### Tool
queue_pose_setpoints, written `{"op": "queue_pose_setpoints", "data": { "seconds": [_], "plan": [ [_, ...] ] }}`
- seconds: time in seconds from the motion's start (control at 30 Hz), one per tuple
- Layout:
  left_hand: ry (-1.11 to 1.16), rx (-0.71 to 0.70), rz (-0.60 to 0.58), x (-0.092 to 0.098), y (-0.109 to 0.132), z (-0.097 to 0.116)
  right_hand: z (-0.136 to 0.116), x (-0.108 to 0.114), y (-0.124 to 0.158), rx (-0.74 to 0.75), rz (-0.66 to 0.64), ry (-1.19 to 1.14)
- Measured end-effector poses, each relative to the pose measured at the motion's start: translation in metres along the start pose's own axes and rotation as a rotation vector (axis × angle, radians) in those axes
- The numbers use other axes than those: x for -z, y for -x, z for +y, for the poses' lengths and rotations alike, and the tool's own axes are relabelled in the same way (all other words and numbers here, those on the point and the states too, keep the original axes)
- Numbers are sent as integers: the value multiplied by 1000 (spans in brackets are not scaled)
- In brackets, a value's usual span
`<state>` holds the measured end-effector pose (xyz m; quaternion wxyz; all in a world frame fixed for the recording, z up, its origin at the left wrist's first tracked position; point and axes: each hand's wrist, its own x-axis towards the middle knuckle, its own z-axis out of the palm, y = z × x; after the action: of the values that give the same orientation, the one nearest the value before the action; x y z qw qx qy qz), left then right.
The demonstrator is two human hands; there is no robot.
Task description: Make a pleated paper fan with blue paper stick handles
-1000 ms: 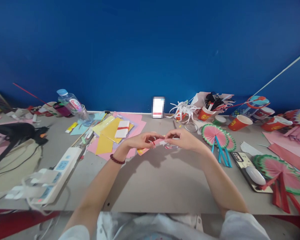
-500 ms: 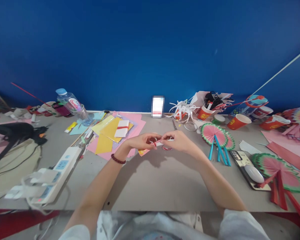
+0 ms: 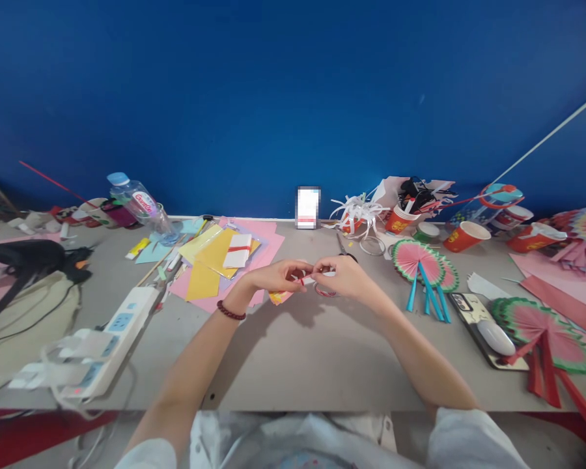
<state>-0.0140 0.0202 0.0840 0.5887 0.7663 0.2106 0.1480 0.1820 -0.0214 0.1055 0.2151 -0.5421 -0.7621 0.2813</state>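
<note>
Over the middle of the desk my two hands meet at a small white strip with red on it [image 3: 306,280]. My left hand [image 3: 279,276], a dark red bead bracelet at its wrist, pinches the left end. The right end is between the bent fingers of my right hand [image 3: 342,275], which partly cover it. Just below the left fingers shows a piece of pink and orange-yellow paper [image 3: 279,298]; whether that hand also holds it I cannot tell. A small red-and-white ring [image 3: 326,292] lies under the right hand. Scissors [image 3: 342,249] lie partly hidden behind the right hand.
Coloured paper sheets [image 3: 202,281], a bottle [image 3: 144,205] and a power strip [image 3: 122,339] occupy the left. On the right lie watermelon-like paper fans [image 3: 417,264], paper cups [image 3: 466,237] and a mouse [image 3: 496,338] on a phone. Another phone [image 3: 307,208] stands by the blue wall.
My right hand has shifted slightly left, its fingertips closer to my left hand. More of the scissors behind it shows. The left hand is almost unmoved.
</note>
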Motion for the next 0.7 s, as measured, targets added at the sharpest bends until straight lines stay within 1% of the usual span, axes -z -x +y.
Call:
{"op": "queue_pose_setpoints", "data": {
  "seconds": [0.17, 0.37, 0.47, 0.7],
  "plan": [
    [19, 18, -10, 0, -1, -1, 1, -1, 0, 0, 25, 23],
    [48, 46, -13, 1, 0, -3, 0, 1, 2, -21, 2, 22],
    [61, 64, -11, 1, 0, -2, 0, 1, 2, -9, 18, 23],
    [26, 69, 50, 0, 0, 0, -2, 1, 2, -29, 20, 46]
  ]
}}
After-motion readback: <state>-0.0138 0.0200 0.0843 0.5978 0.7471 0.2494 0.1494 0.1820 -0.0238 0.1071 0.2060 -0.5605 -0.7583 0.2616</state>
